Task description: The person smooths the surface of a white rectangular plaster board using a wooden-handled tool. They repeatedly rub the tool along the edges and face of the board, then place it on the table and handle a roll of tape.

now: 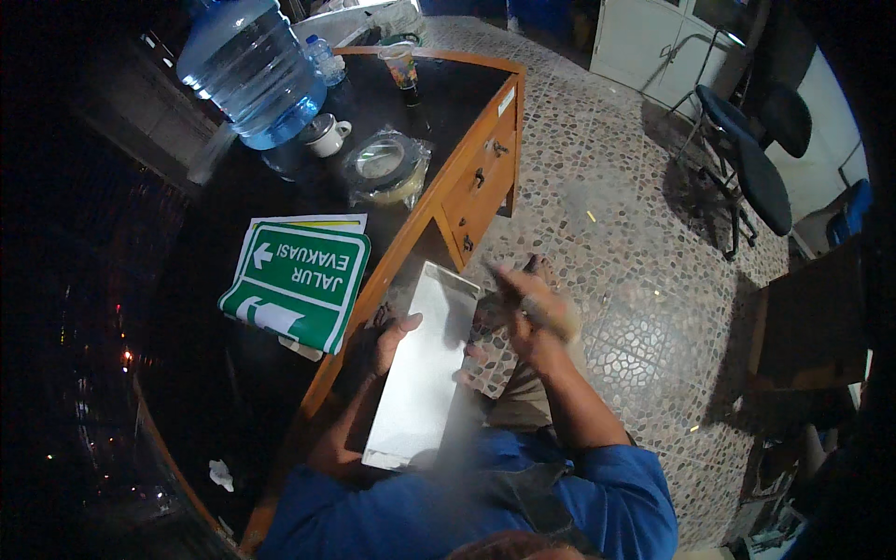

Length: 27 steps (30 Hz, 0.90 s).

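Head camera is looking down at me sitting beside a dark-topped wooden desk (467, 149), and I am holding a flat grey metal sheet (420, 373) across my lap, just off the desk's front edge. I am gripping it with my left hand (387, 341) on its left long edge, thumb lying over the top face and fingers curled under, closed on the plate. I am raising my right hand (532, 313) just above and to the right of the sheet's far corner; it is blurred, the fingers look loosely bent, and I cannot tell whether it is holding anything. I am seeing green and white signs (299, 280) lying stacked on the desk to the left of the sheet, close to its edge. Farther back, a roll of tape in clear wrap (385, 168), a white cup (327, 135) and a big blue water jug (247, 70) are standing on the desktop. A dark chair (747, 149) is standing well apart on the pebble-pattern floor (616, 187).
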{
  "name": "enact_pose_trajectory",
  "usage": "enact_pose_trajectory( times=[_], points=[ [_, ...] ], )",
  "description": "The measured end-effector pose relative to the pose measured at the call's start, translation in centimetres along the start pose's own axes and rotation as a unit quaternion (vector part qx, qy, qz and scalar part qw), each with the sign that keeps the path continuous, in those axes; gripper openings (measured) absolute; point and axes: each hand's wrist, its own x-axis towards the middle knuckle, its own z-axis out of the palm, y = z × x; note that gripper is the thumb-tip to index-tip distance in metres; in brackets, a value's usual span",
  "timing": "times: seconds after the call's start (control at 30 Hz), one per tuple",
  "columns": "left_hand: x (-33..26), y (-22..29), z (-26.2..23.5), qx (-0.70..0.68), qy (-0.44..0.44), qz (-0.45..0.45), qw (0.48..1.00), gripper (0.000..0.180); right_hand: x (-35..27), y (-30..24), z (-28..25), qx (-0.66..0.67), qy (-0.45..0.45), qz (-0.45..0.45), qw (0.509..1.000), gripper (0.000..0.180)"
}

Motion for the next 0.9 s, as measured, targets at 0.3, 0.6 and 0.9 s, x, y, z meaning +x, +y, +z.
enact_pose_trajectory(
  times=[0.3, 0.6, 0.9],
  points=[
    [-0.6, -0.9, -1.5, 0.089, 0.087, 0.041, 0.991, 0.07, -3.9, -0.2, 2.9, -0.077, -0.109, 0.011, 0.991, 0.065],
    [-1.7, -0.6, 0.2, 0.089, 0.079, 0.026, 0.993, 0.073, -3.5, 0.6, 4.2, -0.078, -0.057, 0.109, 0.989, 0.031],
    [-2.3, -0.3, -0.7, 0.08, 0.127, 0.078, 0.986, 0.076, -5.1, 3.7, 3.2, -0.179, -0.072, 0.055, 0.98, 0.044]
  ],
)
